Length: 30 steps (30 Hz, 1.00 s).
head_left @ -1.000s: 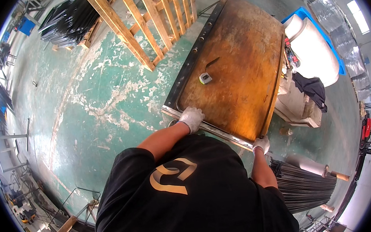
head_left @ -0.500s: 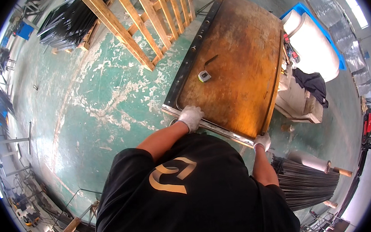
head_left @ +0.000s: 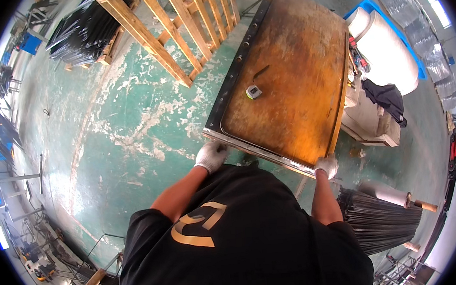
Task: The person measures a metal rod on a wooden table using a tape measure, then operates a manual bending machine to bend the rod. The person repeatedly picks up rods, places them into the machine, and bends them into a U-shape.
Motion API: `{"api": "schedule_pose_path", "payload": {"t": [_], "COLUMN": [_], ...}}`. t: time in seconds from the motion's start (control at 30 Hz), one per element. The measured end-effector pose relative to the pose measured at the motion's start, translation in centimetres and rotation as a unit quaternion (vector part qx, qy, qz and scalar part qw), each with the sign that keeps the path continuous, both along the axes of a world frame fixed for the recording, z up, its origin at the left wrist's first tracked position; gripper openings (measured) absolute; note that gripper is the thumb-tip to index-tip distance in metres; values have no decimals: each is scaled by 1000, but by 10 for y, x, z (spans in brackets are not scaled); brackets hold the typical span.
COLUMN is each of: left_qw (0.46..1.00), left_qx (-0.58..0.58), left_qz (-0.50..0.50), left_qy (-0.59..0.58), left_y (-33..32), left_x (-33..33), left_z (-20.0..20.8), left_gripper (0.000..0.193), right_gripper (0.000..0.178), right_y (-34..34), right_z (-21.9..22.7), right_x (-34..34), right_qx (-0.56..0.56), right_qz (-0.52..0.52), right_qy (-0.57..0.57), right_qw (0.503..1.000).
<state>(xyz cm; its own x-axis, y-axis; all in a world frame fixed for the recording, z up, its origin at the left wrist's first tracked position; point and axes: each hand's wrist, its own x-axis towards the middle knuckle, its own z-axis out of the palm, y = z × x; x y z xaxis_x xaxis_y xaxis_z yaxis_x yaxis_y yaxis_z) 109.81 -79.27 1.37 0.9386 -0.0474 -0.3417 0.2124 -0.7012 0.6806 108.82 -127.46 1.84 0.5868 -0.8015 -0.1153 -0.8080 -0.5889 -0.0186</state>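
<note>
A large rusty orange-brown metal plate [head_left: 293,84] with a dark bolted frame lies in front of me. My left hand [head_left: 211,155], in a white glove, grips its near left corner. My right hand [head_left: 326,166], also gloved, holds the near right corner. A small tape measure [head_left: 254,91] and a dark pen-like object [head_left: 260,72] rest on the plate's top. My black shirt with a gold emblem fills the lower part of the view.
A wooden pallet [head_left: 176,23] stands at the plate's far left. Black rods [head_left: 85,30] are stacked beyond it. White rolls on a blue pallet [head_left: 387,49] and a white machine [head_left: 368,115] sit to the right. A bundle of dark rods [head_left: 376,219] lies at lower right on the worn green floor.
The view has shifted slightly; the plate and both hands sit a little lower and to the right in the picture. Both hands keep their grip on the near edge.
</note>
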Motion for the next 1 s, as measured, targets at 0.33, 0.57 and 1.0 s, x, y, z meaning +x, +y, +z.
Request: {"api": "schedule_pose_path", "payload": {"t": [0.33, 0.57, 1.0], "left_qw": [957, 911, 729], "left_qx": [117, 63, -80], "left_qz": [214, 361, 661], "left_qy": [155, 188, 158], "left_y": [106, 105, 289], "left_x": [-121, -218, -367], "left_z": [-28, 23, -47], "left_gripper": [31, 32, 41], "right_gripper": [56, 62, 51], "right_y": [167, 270, 552], "right_z": [-24, -8, -5], "right_x": [147, 214, 120], "right_qx": [86, 66, 185], "right_qz": [481, 605, 640], "right_qy": [-210, -77, -156], "right_qw": [847, 790, 729]}}
